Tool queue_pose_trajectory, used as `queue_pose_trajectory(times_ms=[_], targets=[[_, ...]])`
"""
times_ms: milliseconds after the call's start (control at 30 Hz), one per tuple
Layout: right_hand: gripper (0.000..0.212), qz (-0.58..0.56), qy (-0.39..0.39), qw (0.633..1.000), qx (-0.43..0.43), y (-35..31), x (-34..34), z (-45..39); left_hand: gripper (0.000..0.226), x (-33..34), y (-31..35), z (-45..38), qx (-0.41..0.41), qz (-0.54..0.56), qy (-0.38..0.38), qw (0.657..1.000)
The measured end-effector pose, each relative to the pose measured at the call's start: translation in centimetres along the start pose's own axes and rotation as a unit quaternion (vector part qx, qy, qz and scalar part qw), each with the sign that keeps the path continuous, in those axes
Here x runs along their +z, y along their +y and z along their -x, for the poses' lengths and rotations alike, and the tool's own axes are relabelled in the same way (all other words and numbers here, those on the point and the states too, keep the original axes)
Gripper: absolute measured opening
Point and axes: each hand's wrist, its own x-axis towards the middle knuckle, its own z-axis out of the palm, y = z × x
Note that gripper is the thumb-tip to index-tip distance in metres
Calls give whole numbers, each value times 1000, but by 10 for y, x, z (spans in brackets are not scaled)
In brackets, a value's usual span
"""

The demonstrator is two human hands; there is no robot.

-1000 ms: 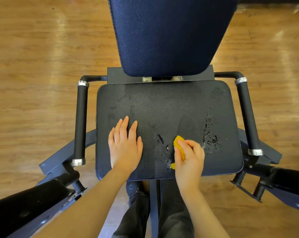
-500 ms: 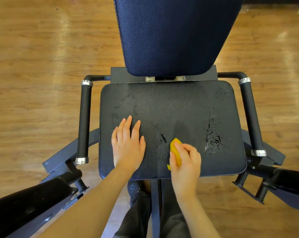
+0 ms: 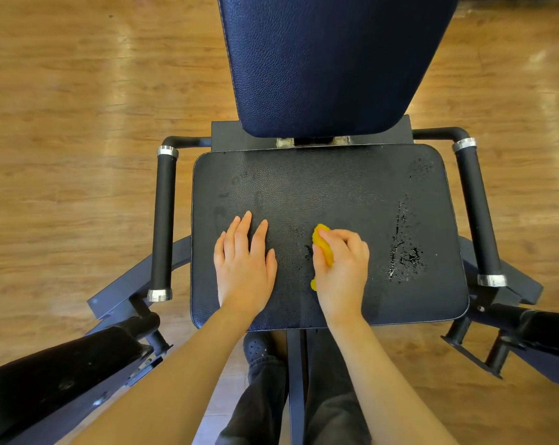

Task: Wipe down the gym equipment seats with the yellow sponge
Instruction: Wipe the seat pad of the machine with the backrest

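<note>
- Where the wooden floor point(image 3: 79, 123) fills the view on both sides, the machine stands at centre with bare boards at 9 and 3 o'clock.
- The backrest point(image 3: 329, 59), dark blue and padded, rises at 12 o'clock from the seat's far edge.
- The seat point(image 3: 336, 181), black and rectangular with rounded corners, has its long axis running 9 to 3 o'clock. Bare surface lies toward 12 o'clock of both hands, and wet droplets point(image 3: 406, 252) sit at 3 o'clock of the right hand.
- Two black handle bars point(image 3: 164, 220) flank the seat, each close beside a side edge and parallel to it.
- The left hand point(image 3: 244, 264) rests flat on the seat's near-left area, fingers straight, extended toward 12 o'clock.
- The right hand point(image 3: 342, 268) grasps the yellow sponge point(image 3: 323, 245), fingers curled over it, pressing it to the seat near centre.
- The sponge's long axis runs roughly 12 to 6 o'clock, leaning slightly toward 11; its far tip protrudes past the fingers.
</note>
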Motion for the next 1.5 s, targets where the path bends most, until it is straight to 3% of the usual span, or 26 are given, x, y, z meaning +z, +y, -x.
queue_pose_trajectory(times_ms=[267, 633, 933, 1300, 1500], targets=[[35, 3, -15, 1000, -2, 8, -16, 70, 50, -1, -1, 0, 2, -3, -6, 1000], [30, -14, 8, 1000, -21, -9, 17, -5, 50, 1, 0, 0, 2, -2, -8, 1000], [31, -2, -4, 1000, -6, -3, -4, 83, 49, 1, -1, 0, 6, 4, 3, 1000], [26, -1, -32, 999, -35, -17, 21, -12, 50, 1, -2, 0, 7, -2, 1, 1000], [36, -16, -40, 999, -23, -13, 6, 57, 49, 1, -3, 0, 11, 8, 4, 1000]])
